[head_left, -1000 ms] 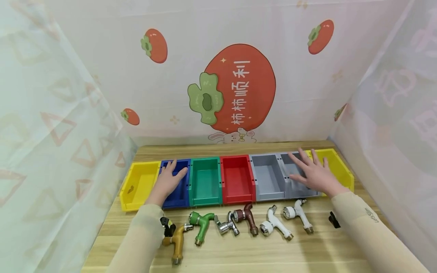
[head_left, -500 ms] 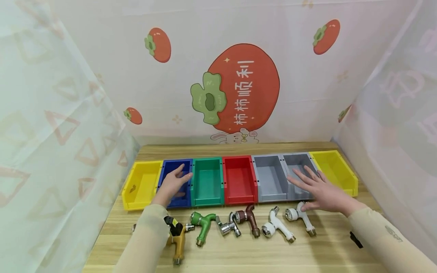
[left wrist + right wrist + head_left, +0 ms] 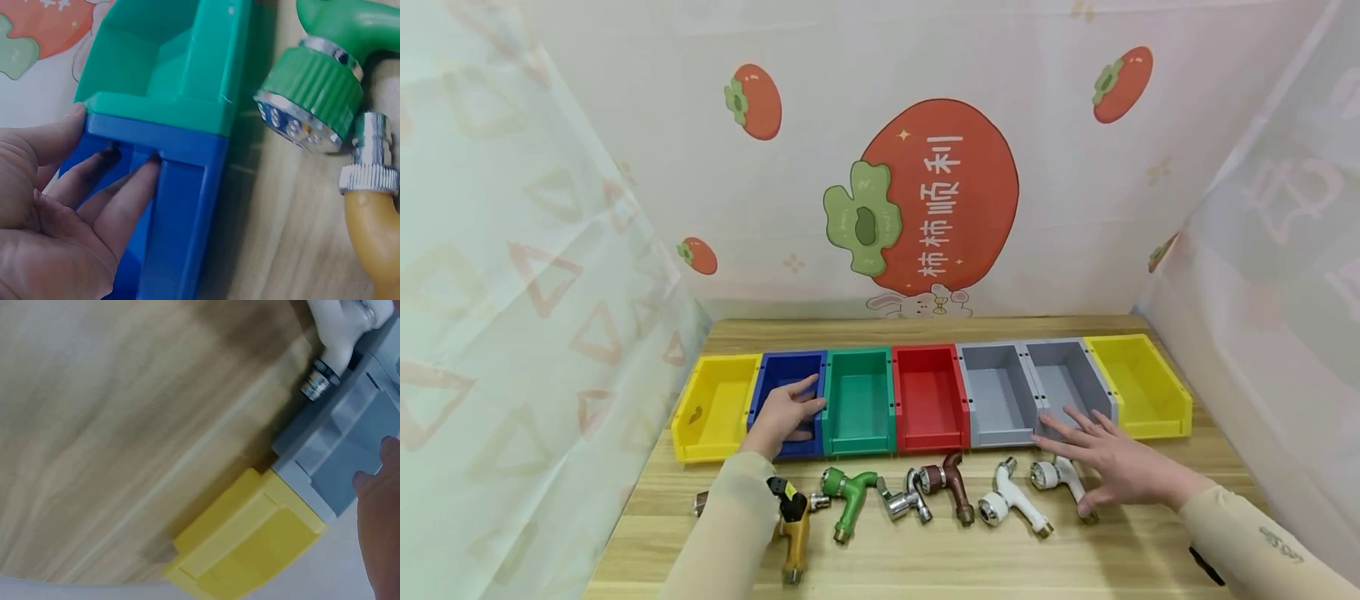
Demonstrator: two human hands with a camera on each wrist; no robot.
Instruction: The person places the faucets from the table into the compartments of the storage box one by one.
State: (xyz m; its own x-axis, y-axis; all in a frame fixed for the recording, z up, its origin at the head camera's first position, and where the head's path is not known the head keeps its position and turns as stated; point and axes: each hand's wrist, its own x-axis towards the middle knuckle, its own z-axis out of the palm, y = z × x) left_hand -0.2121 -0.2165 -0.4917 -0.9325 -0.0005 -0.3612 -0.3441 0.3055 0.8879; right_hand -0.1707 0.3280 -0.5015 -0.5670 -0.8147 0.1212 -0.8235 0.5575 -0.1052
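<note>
My left hand [image 3: 786, 417] reaches into the blue bin [image 3: 793, 362]. In the left wrist view, its fingers [image 3: 128, 206] touch the bin's inner wall beside the green bin [image 3: 147, 69], and the thumb lies at the rim. My right hand [image 3: 1116, 467], fingers spread, hovers over the front of the right grey bin [image 3: 1060, 375] and partly covers a white faucet [image 3: 1060, 475]. Another white faucet [image 3: 1015, 500] lies to its left. In the right wrist view, part of the right hand [image 3: 381, 506] overlaps the grey bin beside the yellow bin [image 3: 250, 544].
Along the row stand a left yellow bin [image 3: 718, 404], a red bin [image 3: 928, 392] and another grey bin [image 3: 1000, 392]. In front lie a gold faucet [image 3: 795, 537], a green faucet [image 3: 850, 500], a chrome faucet [image 3: 906, 502] and a dark brown faucet [image 3: 953, 487]. Sleeves partly hide other pieces.
My right hand has come back from over the right-hand bins towards the front edge and the white faucet. My left hand has lowered and shifted right inside the blue bin, towards the green one.
</note>
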